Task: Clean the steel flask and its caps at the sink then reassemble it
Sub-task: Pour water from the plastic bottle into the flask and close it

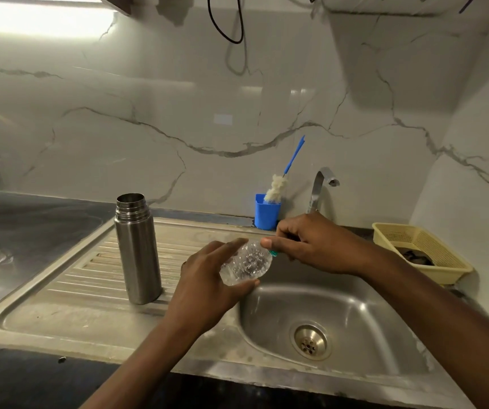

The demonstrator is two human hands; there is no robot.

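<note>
While the flask (pixel 138 249) stands uncapped on the drainboard (pixel 75 278), a clear bottle (pixel 246 262) is gripped by the left hand (pixel 207 287), its cap (pixel 274 253) seemingly pinched by the right hand (pixel 311 246); unscrewing, then pouring, is called for.

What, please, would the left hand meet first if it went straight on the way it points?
Probably the right hand, which pinches the neck of the clear bottle the left hand grips; the blue holder stands beyond, depth unclear.
</note>
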